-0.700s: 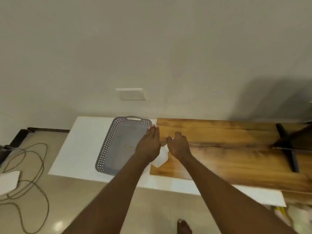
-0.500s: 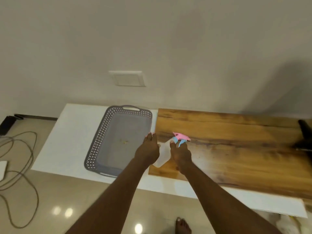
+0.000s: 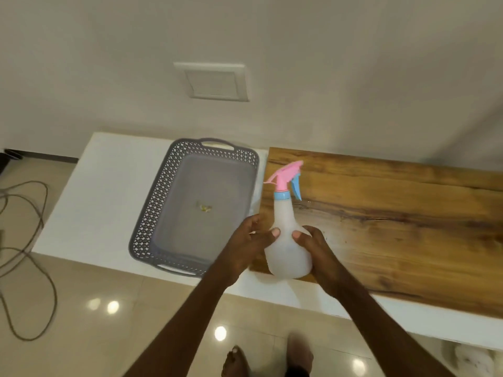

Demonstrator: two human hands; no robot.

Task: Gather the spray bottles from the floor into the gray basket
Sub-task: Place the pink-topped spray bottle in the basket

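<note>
Spray bottle (image 3: 288,240) now raised upright into plain view, left hand (image 3: 246,246) and right hand (image 3: 317,250) both gripping its body; hovers over table's front edge, just beside empty gray basket (image 3: 152,213); drop-in likely next.

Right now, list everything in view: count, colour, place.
spray bottle: one, translucent white with pink head and blue trigger, upright, held in both hands over the near edge of the wooden board
gray basket: one, gray with perforated walls, on the white surface left of the wooden board, holding only a small yellowish scrap
wooden board: one, brown, on the white surface at right
white surface: one, white, against the wall
wall plate: one, white, on the wall
cable: one, dark, looped on the floor at left
left hand: grip on the bottle's left side
right hand: grip on the bottle's right side
feet: two, bare, on the floor
</note>
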